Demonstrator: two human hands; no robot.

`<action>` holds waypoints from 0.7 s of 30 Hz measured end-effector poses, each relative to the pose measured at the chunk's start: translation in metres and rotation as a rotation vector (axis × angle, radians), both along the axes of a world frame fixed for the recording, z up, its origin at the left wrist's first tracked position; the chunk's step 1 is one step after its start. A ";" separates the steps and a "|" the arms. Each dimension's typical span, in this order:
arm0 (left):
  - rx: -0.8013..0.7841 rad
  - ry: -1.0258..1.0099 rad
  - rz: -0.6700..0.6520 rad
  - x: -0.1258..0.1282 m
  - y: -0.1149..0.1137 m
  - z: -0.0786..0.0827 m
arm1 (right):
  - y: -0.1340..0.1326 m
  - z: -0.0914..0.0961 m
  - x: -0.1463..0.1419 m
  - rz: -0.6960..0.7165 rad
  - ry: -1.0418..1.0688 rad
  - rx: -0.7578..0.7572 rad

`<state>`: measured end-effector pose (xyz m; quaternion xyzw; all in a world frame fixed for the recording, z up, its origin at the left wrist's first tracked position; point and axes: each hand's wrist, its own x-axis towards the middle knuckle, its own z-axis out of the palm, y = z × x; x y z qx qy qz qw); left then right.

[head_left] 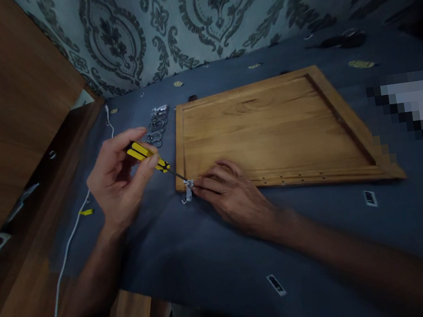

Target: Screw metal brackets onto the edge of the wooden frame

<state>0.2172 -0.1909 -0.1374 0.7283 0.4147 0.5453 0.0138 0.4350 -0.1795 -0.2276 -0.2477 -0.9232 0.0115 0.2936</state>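
In the head view, the person's left hand [116, 179] holds a yellow and black screwdriver [149, 157] by its handle. The thumb and fingers pinch it, the index finger arching over toward the back end. The shaft slants down to the right, and its tip meets a small metal hinge [188, 189] at the near left corner of a wooden panel [269, 125]. The hinge sits on the panel's frame, with part of it jutting out past the near edge.

The person's right hand [238, 201] lies over the near edge of the panel, palm down. Its fingers are bent and lie close to one another, the foremost tips right at the hinge; the thumb is hidden, so whether they pinch the metal cannot be told.

The panel lies flat on a dark blue cloth [324, 247] printed with small motifs, and a row of small dark holes runs along its near edge, to the right of the hand. Just beyond the left hand, beside the panel's left edge, is a cluster of metal fittings [158, 125]. A white cable [67, 245] trails down the left side, near a small yellow piece [87, 212]. Brown wooden furniture [4, 97] stands at the left, and a patterned backdrop [215, 12] rises behind. A dark object [346, 40] lies at the far right, too dim to identify.
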 end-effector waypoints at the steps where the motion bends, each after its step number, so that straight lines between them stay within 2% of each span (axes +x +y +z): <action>1: 0.002 -0.004 0.007 0.001 0.000 0.000 | 0.000 0.000 0.000 0.002 -0.003 0.002; 10: 0.012 0.128 -0.029 0.002 0.002 -0.009 | -0.001 0.001 0.000 -0.013 -0.005 0.031; 17: -0.003 0.151 -0.021 0.002 0.001 -0.008 | 0.000 -0.001 0.000 -0.007 -0.004 0.030; 21: -0.053 0.136 -0.065 0.002 0.001 -0.005 | 0.000 -0.002 0.000 -0.009 0.002 0.045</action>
